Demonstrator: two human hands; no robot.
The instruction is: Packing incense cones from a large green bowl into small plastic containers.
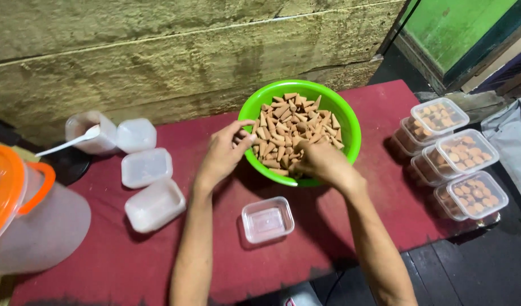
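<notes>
Landmark: green bowl [351,133] on the red cloth [101,255].

Nearest the camera, just in front of the bowl, 1 small clear open box [267,220] is seen, empty.

Left hand [223,153] is held at the bowl's left rim, fingertips pinched together on brown cones [291,122].

Right hand [324,161] is curled over the bowl's front edge, fingers closed down into the pile; what's gripped cannot be told.

Left of the bowl: empty clear boxes [147,167], a tub with a white spoon [67,144], and a jug with an orange lid [5,187].

Right of the bowl: lidded boxes [464,153], filled and stacked.
</notes>
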